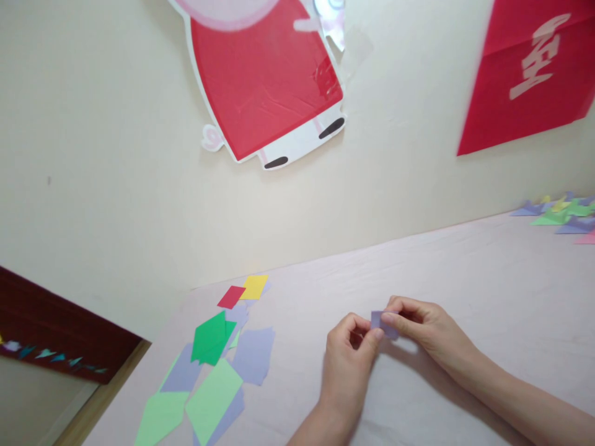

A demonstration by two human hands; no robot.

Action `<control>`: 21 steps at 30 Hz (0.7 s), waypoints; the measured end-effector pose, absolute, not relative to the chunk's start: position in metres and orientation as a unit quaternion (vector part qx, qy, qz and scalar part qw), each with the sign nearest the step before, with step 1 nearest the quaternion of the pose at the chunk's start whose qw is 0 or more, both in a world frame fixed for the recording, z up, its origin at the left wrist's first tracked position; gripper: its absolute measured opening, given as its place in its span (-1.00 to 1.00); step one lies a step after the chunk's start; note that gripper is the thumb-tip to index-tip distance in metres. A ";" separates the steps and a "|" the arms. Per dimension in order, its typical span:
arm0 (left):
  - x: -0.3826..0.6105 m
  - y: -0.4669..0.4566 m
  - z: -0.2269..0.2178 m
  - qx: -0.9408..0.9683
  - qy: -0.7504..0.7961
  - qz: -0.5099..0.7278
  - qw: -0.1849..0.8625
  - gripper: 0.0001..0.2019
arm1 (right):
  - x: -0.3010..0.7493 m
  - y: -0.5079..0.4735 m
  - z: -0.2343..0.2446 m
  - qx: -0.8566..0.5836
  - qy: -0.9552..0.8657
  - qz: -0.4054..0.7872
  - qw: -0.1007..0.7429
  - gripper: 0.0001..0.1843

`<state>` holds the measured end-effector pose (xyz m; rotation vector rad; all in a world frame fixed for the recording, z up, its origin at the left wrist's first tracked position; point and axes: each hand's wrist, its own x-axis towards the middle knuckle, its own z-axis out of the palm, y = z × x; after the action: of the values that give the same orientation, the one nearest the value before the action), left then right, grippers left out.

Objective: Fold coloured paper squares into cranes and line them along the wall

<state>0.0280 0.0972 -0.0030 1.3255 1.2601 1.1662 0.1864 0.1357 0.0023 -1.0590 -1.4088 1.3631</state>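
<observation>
Both of my hands meet over the pale pink table [465, 272], pinching one small lilac paper piece [379, 320] between them. My left hand [346, 362] grips its left end with thumb and curled fingers. My right hand [425, 331] holds the right end, fingers pressed together on it. The paper is folded small and mostly hidden by my fingertips.
Loose paper squares lie at the left: green [211, 337], lilac [253, 356], light green [214, 399], red [231, 297], yellow [254, 286]. Several folded paper shapes [560, 214] sit at the far right by the wall. The table's left edge [125, 378] drops off.
</observation>
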 end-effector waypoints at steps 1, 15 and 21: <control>0.027 0.097 -0.003 0.531 0.517 0.478 0.471 -0.89 | 0.189 0.138 0.002 -0.436 -0.559 0.545 0.448 -0.59; 0.021 0.085 0.008 0.688 0.492 0.466 0.258 -0.82 | 0.177 0.123 -0.003 -0.403 -0.765 0.418 0.279 -0.85; 0.011 0.075 0.004 0.794 0.473 0.319 0.209 -0.79 | 0.201 0.137 0.000 -0.367 -0.825 0.329 0.278 -0.90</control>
<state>0.0115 0.0746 0.0041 2.2098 1.3158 0.8863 0.2009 0.1374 0.0005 -0.9845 -2.2139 0.8819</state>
